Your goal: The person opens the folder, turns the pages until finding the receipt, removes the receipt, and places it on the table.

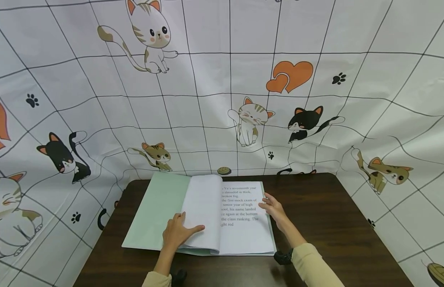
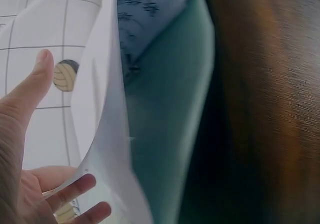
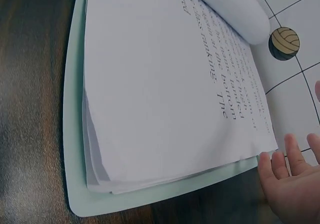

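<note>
A pale green folder (image 1: pixel 152 211) lies open with white printed sheets in it. One white page (image 1: pixel 203 213) is turned over to the left and bulges near the spine. My left hand (image 1: pixel 177 232) is at this page, its thumb spread wide; in the left wrist view its fingers (image 2: pixel 75 191) touch the page's edge, with some in front of the sheet. On the right, a printed page (image 1: pixel 245 235) lies flat with text on its upper part. My right hand (image 1: pixel 274 208) is at that page's right edge, fingers loosely extended, pinching nothing.
Under the folder is a dark wooden table (image 1: pixel 315 223). A white cloth backdrop (image 1: pixel 211 75) with grid lines, cartoon cats and hearts rises behind and beside it. Each wrist wears a dark device, such as the one on the right wrist (image 1: pixel 283 257).
</note>
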Demonstrator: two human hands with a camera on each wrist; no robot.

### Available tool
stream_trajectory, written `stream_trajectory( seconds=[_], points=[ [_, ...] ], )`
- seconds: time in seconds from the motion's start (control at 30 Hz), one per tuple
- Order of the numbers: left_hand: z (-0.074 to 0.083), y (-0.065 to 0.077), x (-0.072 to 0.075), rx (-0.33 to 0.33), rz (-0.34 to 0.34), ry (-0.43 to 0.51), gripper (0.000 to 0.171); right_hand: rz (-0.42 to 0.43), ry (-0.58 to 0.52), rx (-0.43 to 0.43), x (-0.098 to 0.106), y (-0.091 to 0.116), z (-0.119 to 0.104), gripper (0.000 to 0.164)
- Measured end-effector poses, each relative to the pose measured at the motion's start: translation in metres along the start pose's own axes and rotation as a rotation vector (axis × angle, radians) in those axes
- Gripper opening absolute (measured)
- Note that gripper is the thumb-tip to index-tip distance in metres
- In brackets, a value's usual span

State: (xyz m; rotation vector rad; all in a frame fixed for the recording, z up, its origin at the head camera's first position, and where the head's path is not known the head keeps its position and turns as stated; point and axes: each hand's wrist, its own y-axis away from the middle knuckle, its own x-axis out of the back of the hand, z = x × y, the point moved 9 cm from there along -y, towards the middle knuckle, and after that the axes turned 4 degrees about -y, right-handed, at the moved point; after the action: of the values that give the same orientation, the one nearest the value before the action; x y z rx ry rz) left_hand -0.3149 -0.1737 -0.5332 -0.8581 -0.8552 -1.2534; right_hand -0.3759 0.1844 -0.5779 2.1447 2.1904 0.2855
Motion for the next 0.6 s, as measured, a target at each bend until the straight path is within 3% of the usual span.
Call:
stream_trajectory(
  seconds=[0.3,0.6],
  points=[
    [-0.018,0.011,-0.017,-0.009,-0.013,-0.08,0.118,0.017,0.023,0.001,0.005,-0.004,0.005,0.072],
    [-0.026,0.017,-0.02,-0.016,-0.011,-0.081,0.119,0.037,0.074,-0.01,0.003,-0.01,0.009,0.075]
  ],
)
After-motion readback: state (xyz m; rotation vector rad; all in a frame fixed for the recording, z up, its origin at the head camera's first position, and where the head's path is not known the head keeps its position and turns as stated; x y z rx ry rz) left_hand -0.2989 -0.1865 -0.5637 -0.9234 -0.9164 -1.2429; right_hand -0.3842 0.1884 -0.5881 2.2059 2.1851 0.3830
